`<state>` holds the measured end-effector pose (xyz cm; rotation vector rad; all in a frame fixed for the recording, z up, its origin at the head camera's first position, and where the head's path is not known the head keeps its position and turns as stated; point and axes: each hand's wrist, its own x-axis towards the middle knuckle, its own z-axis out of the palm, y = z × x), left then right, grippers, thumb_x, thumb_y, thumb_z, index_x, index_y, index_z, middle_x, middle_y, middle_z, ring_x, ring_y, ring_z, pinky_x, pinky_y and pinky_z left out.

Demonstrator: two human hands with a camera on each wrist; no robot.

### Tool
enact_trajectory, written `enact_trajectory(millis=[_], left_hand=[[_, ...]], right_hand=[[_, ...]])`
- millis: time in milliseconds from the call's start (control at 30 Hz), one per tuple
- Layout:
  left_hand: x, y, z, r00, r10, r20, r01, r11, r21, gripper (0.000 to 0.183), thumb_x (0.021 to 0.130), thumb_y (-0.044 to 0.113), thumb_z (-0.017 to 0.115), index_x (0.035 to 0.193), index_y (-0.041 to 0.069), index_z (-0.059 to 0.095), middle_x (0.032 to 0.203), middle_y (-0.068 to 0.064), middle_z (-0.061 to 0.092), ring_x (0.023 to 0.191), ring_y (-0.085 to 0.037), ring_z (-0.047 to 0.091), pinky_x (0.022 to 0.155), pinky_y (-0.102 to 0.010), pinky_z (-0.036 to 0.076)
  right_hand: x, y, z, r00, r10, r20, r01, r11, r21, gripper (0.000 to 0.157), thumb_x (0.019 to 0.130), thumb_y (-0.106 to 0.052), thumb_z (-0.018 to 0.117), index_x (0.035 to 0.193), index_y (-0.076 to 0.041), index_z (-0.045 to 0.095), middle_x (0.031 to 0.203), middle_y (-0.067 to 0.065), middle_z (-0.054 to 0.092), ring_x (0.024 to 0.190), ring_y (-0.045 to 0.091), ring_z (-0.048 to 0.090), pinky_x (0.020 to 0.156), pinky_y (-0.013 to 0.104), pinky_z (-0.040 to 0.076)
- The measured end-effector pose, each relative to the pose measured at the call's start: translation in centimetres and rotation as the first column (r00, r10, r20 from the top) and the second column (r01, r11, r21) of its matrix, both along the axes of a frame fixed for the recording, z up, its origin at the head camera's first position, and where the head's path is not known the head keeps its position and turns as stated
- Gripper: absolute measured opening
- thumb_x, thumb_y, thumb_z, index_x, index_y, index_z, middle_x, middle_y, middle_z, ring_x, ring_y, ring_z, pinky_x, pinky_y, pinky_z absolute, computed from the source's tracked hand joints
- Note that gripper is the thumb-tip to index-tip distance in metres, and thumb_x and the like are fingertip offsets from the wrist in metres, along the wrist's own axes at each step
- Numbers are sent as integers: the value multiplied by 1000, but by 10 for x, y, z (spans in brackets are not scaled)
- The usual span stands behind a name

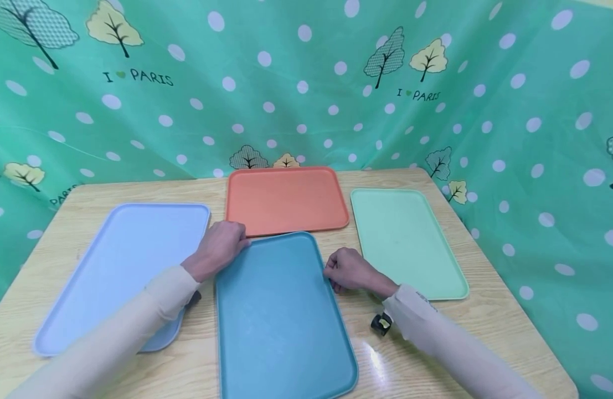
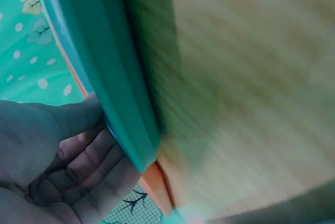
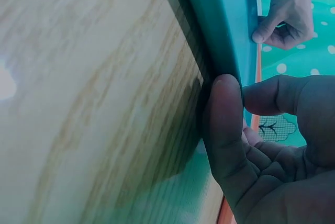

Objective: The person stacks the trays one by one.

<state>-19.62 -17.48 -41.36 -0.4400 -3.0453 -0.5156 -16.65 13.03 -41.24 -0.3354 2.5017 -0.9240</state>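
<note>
A dark blue rectangular tray (image 1: 281,310) lies in front of me on the wooden table. At its far left corner, my left hand (image 1: 219,249) holds the rim. The left wrist view shows that hand's thumb (image 2: 78,116) against the rim, with the other fingers curled beside the corner. Along the right long side, my right hand (image 1: 351,269) pinches the rim. In the right wrist view, thumb and index finger (image 3: 226,119) meet on either side of the tray's edge (image 3: 214,25). The tray's near edge runs partly out of the head view.
A light blue tray (image 1: 137,244) lies left, partly under my left forearm. An orange-red tray (image 1: 286,197) sits behind the dark blue one, very close to its far edge. To the right is a mint green tray (image 1: 406,244). A green dotted curtain (image 1: 286,100) hangs behind the table.
</note>
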Motion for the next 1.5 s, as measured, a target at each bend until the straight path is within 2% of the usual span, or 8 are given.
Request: enact_trajectory(millis=[200,433,567,900,1333,1433,1500], left_hand=[[-7,1,3,1000,14,-8,-14,1000,-28,33,87,22,76,62,11,58,52,0,48,49,-13,46,46,-25,35],[-12,3,4,1000,19,14,-18,999,-42,31,89,23,74,65,10,60,52,0,48,49,-13,49,46,-23,37],[-14,4,5,1000,13,-7,-13,999,-44,33,88,22,75,63,10,58,52,1,46,49,-13,47,45,-23,36],[-17,5,7,1000,4,-16,-5,999,-48,31,87,21,76,64,9,59,53,0,47,50,-13,48,46,-23,36],[-18,3,5,1000,-13,-15,12,998,-54,35,89,24,74,63,11,53,54,1,45,50,-13,46,46,-24,33],[-21,0,5,1000,-18,-9,17,999,-46,36,90,24,72,63,11,52,54,1,46,50,-13,46,46,-25,33],[-24,-4,6,1000,-12,-7,12,999,-35,35,91,24,71,63,10,54,54,0,47,50,-14,46,47,-26,35]], right_hand=[[1,0,1,999,-22,37,23,999,-25,20,90,-6,55,73,-6,65,55,5,64,45,16,63,47,29,54],[1,-2,1,998,-37,57,39,998,-48,20,91,-7,55,73,-5,65,55,5,65,45,17,63,47,30,55],[2,-2,2,997,-35,65,39,998,-55,20,91,-7,54,74,-4,64,56,6,64,45,17,63,47,31,55],[0,-2,0,996,-36,86,42,997,-68,21,94,-7,53,76,-4,64,57,7,65,44,15,62,47,30,55],[-2,-2,-1,994,-53,98,60,996,-68,21,94,-8,54,75,-4,64,59,8,65,45,16,63,48,30,56],[-5,-2,-1,996,-53,70,56,997,-55,21,94,-9,55,76,-4,64,61,7,66,48,16,64,49,29,56],[-9,0,0,999,-48,12,49,998,-26,20,94,-10,57,76,-5,64,62,5,66,50,15,63,50,27,54]])
